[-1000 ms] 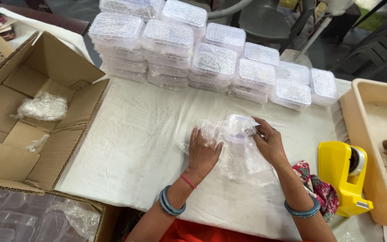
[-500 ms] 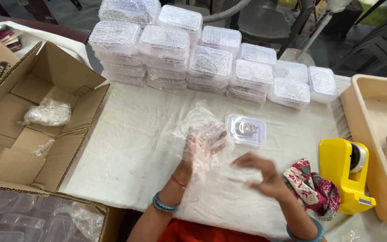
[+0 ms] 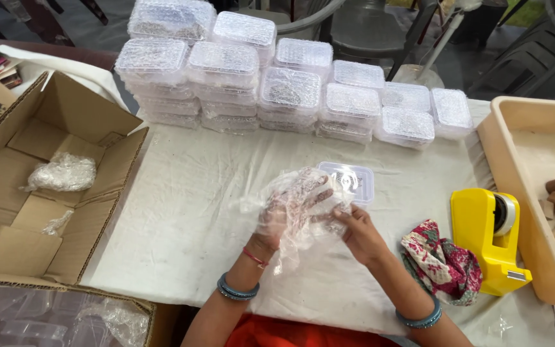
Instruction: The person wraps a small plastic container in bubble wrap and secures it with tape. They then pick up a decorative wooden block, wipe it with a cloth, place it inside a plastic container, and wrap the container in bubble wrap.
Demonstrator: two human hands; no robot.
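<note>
My left hand (image 3: 288, 209) is pushed inside a clear plastic bag (image 3: 290, 199), fingers spread against the film. My right hand (image 3: 354, 230) pinches the bag's edge beside it. Just beyond both hands a small clear lidded plastic box (image 3: 351, 181) lies flat on the white cloth (image 3: 187, 212), with a patterned piece showing through its lid. Neither hand touches the box.
Several stacks of filled clear boxes (image 3: 277, 83) line the back of the table. An open cardboard carton (image 3: 40, 186) with a wrapped bundle (image 3: 62, 172) stands left. A yellow tape dispenser (image 3: 489, 239), a patterned rag (image 3: 441, 260) and a beige tray (image 3: 534, 193) of wooden blocks sit right.
A second ago both hands held the bag around the box. The box now lies bare on the cloth, my left hand has gone inside the bag, and my right hand has come back to its edge.
</note>
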